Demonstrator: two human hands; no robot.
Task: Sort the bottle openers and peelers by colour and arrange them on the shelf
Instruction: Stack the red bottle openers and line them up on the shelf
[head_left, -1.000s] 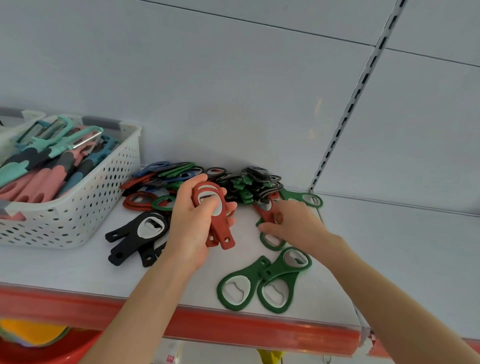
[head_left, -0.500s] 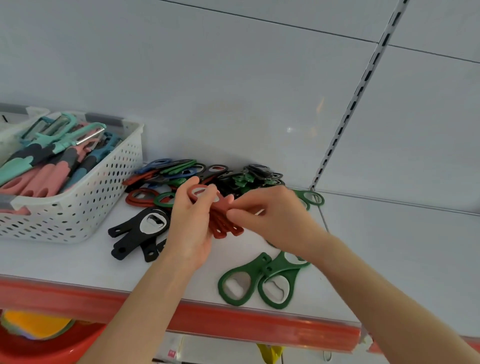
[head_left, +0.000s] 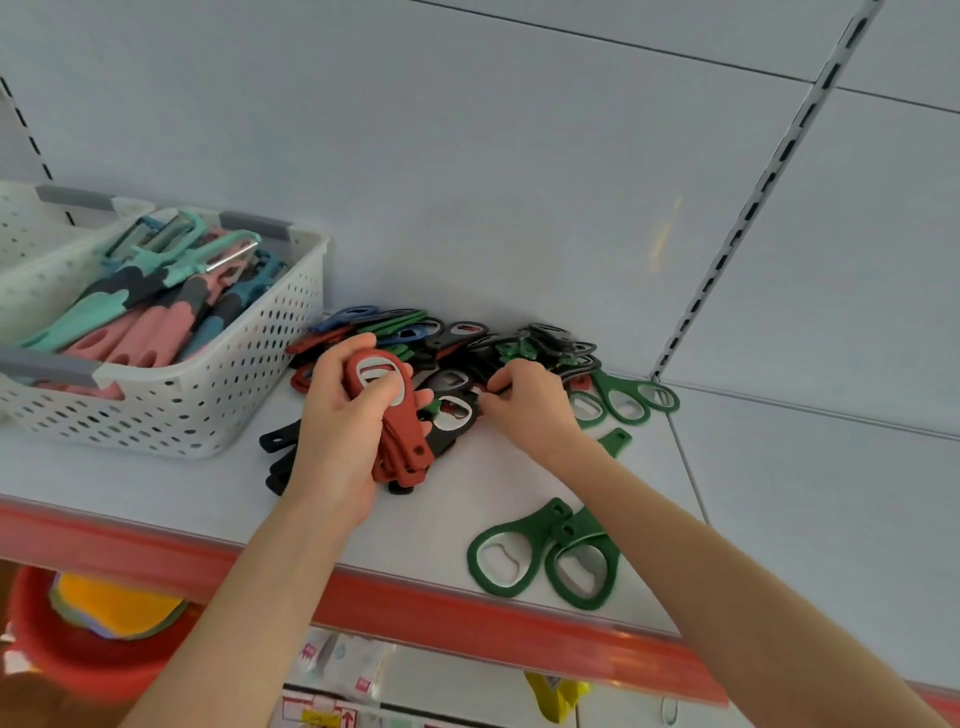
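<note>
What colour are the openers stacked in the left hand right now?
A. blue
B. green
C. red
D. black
C: the left hand grips a stack of red openers, while the right hand reaches into the mixed pile behind it.

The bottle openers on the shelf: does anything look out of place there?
Yes. The heap by the wall is mixed: black, green, red and blue lie tangled. The left hand holds red openers; two green openers lie apart near the front edge.
</note>
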